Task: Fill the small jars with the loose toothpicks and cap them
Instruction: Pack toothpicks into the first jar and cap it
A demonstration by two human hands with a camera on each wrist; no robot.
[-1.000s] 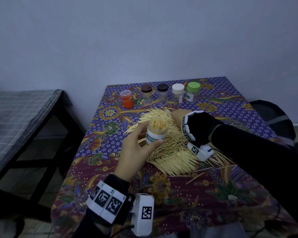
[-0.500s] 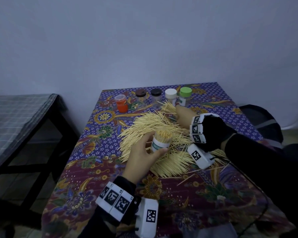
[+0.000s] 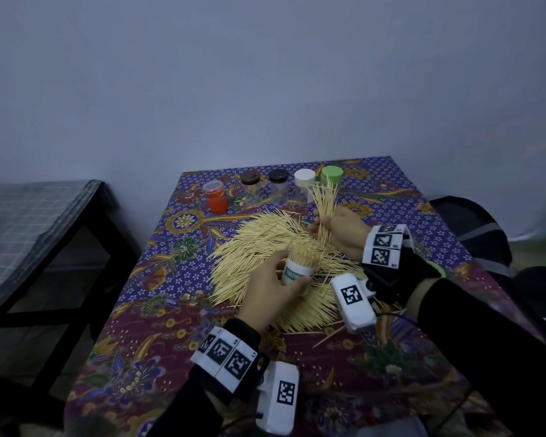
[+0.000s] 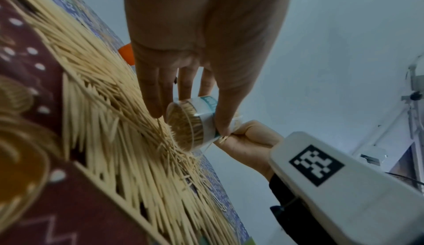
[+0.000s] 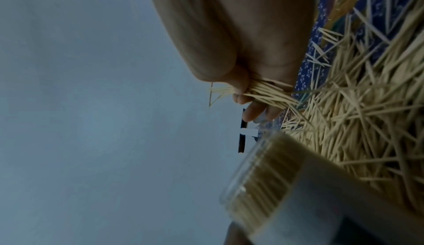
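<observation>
Nearest, the left hand [image 3: 267, 287] curls thumb and fingers round the open jar [image 3: 298, 269], held tilted over the toothpick pile [image 3: 259, 247] at the table's [image 3: 423, 222] middle; the jar looks packed. Just beyond, the right hand [image 3: 344, 230] pinches a bundle [image 3: 325, 203] upright in closed fingers. Along the far edge stand five jars [image 3: 278, 187], capped. Filling is the step in hand; next, I judge, the bundle must be squared and slid into the jar's mouth, if room remains.

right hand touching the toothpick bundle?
Touching. Right wrist view: the right hand has its fingers curled round the bundle of pale wooden toothpicks.
</observation>
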